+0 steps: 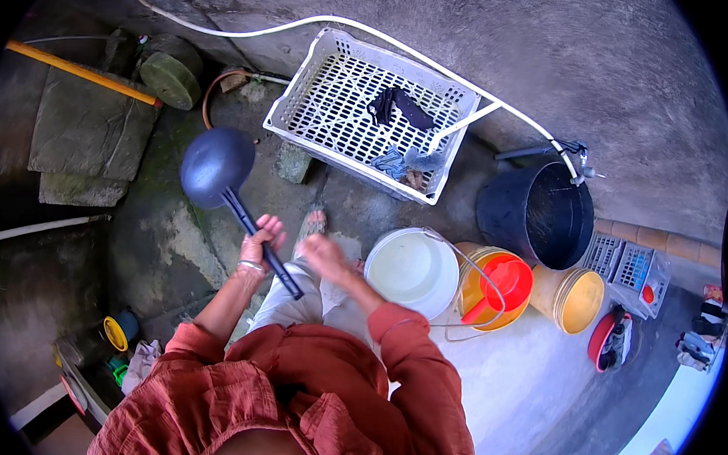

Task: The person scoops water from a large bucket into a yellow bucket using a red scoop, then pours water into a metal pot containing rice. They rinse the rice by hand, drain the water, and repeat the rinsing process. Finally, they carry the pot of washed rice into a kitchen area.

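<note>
We see a rough grey wall (574,65) behind a dark, stained floor (158,252) that turns pale and bluish toward the right.

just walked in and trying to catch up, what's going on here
A person in a rust-red top holds a dark round pan by its long handle in the left hand. The right hand is blurred and looks empty, near a white bucket. Beyond that, a red dipper sits in a yellow bucket. Ahead, a white crate has dark cloth in it.
</note>
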Motion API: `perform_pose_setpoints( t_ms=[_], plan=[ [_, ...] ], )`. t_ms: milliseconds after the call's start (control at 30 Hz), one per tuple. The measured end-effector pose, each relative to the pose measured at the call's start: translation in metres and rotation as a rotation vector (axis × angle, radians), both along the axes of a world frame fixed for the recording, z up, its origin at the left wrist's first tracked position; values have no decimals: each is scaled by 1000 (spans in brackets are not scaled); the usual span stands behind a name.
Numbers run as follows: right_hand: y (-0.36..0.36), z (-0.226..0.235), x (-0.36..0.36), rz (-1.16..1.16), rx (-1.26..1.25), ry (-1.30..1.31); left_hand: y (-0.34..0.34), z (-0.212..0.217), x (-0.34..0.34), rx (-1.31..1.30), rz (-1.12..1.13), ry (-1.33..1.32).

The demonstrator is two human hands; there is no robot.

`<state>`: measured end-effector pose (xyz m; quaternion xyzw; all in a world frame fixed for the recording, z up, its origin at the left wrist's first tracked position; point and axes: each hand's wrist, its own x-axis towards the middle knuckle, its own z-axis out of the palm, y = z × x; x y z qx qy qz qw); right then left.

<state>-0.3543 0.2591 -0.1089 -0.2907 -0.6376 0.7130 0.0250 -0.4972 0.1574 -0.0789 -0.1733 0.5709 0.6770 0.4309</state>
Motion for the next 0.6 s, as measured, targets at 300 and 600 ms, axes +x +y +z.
perform_pose_setpoints(
  t_ms=[300, 600],
  plan=[
    [277, -161, 17, -959, 578, -436, -73, -87, -75, 63, 105, -240],
    [344, -229, -20, -1300, -308, -289, -134, -129, -104, 170, 227, -397]
  ],
)
